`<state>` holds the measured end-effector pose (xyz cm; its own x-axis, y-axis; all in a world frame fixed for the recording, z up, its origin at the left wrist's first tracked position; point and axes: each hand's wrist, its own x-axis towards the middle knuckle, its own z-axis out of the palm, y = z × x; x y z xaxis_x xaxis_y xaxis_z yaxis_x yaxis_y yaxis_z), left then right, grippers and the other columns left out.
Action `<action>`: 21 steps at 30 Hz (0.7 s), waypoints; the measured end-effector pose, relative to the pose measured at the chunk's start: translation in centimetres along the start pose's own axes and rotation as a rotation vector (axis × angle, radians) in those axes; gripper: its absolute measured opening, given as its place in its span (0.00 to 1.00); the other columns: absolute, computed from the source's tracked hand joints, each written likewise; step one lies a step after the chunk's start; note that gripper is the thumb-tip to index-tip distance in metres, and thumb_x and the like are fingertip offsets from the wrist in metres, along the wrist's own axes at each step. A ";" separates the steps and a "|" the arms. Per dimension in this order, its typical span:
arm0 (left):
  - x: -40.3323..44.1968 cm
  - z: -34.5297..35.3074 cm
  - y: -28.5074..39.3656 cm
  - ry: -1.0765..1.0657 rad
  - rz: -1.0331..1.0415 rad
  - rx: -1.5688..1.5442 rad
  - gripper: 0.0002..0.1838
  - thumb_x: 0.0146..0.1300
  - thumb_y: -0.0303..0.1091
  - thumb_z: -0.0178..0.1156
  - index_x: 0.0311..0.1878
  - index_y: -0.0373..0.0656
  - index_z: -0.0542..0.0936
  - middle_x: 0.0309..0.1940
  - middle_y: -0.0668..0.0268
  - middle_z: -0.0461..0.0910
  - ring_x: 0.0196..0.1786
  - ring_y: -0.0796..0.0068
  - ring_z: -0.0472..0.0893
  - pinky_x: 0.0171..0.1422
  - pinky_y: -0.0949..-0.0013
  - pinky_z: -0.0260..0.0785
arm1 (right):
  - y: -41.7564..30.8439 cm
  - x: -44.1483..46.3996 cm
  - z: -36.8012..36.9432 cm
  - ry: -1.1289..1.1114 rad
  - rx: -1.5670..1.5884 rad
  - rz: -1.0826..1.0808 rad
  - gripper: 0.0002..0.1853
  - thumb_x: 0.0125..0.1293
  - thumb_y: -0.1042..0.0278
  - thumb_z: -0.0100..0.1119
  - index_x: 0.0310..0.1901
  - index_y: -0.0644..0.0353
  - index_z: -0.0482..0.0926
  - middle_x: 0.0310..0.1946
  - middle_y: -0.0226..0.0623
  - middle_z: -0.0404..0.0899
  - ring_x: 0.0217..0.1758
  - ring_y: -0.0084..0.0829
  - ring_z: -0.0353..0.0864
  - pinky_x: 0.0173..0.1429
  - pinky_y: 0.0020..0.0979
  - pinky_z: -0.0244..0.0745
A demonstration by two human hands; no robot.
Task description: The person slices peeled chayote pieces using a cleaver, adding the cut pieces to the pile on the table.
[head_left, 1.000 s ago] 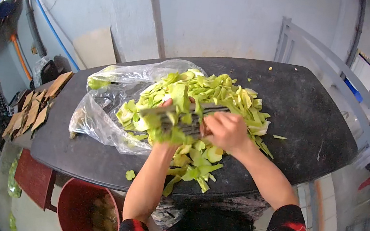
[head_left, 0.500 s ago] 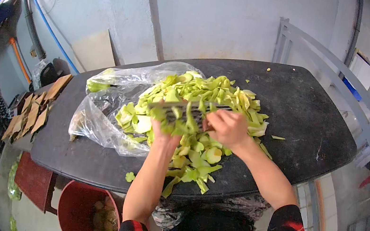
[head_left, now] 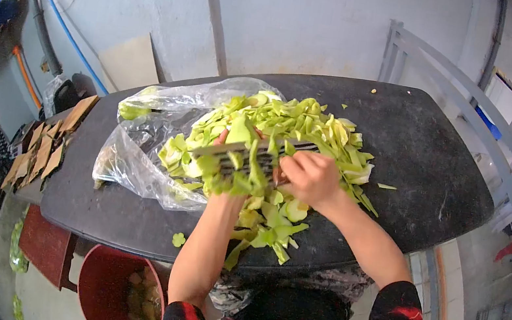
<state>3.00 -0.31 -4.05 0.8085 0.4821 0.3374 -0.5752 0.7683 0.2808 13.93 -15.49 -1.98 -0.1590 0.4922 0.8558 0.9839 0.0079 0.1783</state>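
Observation:
My left hand (head_left: 228,197) is mostly hidden behind a wide striped knife blade (head_left: 249,162), with fingertips showing above its top edge. Those fingers close round a pale green vegetable piece (head_left: 241,133) that sticks up behind the blade. Several thin green slices cling to the blade's face. On the blade's right, my right hand (head_left: 312,176) is a closed fist, with a bit of brown handle at its fingers. Both hands are over a big heap of green slices (head_left: 305,116) on the dark table (head_left: 434,160). Motion blurs the blade and slices.
A clear plastic bag (head_left: 142,166) lies left of the heap, with a whole green vegetable (head_left: 134,112) inside. Below the table's front edge stands a red bin (head_left: 94,288) with scraps. Cardboard pieces (head_left: 45,152) are at far left, a grey metal railing (head_left: 455,67) at right.
The striped blade has shifted slightly left and down. More of the vegetable piece shows above it, and the slices on its face have moved. The view has shifted slightly.

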 end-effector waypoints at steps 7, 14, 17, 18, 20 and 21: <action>0.8 1.1 0.2 0.030 0.038 0.098 0.24 0.68 0.50 0.51 0.53 0.39 0.79 0.45 0.57 0.83 0.48 0.63 0.82 0.57 0.60 0.75 | 0.0 0.7 -1.5 0.025 0.072 0.013 0.12 0.40 0.69 0.69 0.29 0.58 0.78 0.20 0.34 0.76 0.20 0.35 0.79 0.22 0.32 0.73; -0.2 0.9 -0.4 0.209 0.150 0.247 0.24 0.71 0.50 0.45 0.59 0.43 0.75 0.55 0.58 0.79 0.56 0.61 0.79 0.63 0.56 0.73 | 1.0 0.2 -0.5 -0.005 0.074 0.079 0.11 0.41 0.72 0.69 0.29 0.57 0.78 0.21 0.33 0.77 0.21 0.34 0.80 0.22 0.31 0.73; -0.2 3.2 -0.6 0.365 0.146 0.269 0.23 0.72 0.48 0.41 0.61 0.44 0.73 0.55 0.60 0.78 0.57 0.61 0.78 0.63 0.56 0.71 | 2.3 -0.2 -0.5 -0.035 0.023 0.153 0.09 0.44 0.72 0.68 0.28 0.56 0.78 0.20 0.32 0.78 0.20 0.34 0.80 0.22 0.31 0.73; -0.3 3.4 -0.8 0.374 0.149 0.244 0.22 0.71 0.46 0.42 0.58 0.43 0.74 0.50 0.60 0.80 0.52 0.62 0.80 0.58 0.58 0.74 | 2.4 0.0 -0.7 -0.040 0.029 0.160 0.08 0.46 0.72 0.68 0.28 0.55 0.78 0.20 0.31 0.78 0.20 0.34 0.80 0.21 0.31 0.73; 0.1 1.1 -0.4 0.202 0.098 0.215 0.23 0.71 0.48 0.44 0.58 0.42 0.75 0.50 0.59 0.80 0.53 0.62 0.80 0.61 0.57 0.73 | 1.3 0.0 -0.9 -0.017 0.053 0.142 0.09 0.44 0.71 0.69 0.28 0.56 0.78 0.19 0.32 0.77 0.19 0.34 0.79 0.22 0.31 0.73; 0.0 0.1 -0.1 0.033 0.039 0.193 0.24 0.70 0.50 0.47 0.58 0.42 0.76 0.51 0.57 0.80 0.54 0.61 0.79 0.64 0.55 0.71 | 0.3 0.5 -1.7 0.010 0.081 0.083 0.09 0.44 0.71 0.69 0.27 0.56 0.78 0.19 0.32 0.77 0.19 0.34 0.79 0.22 0.31 0.73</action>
<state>3.09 -0.45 -3.94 0.7871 0.5258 0.3224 -0.6165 0.6553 0.4365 14.00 -16.75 -0.68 -0.0772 0.4852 0.8710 0.9970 0.0382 0.0671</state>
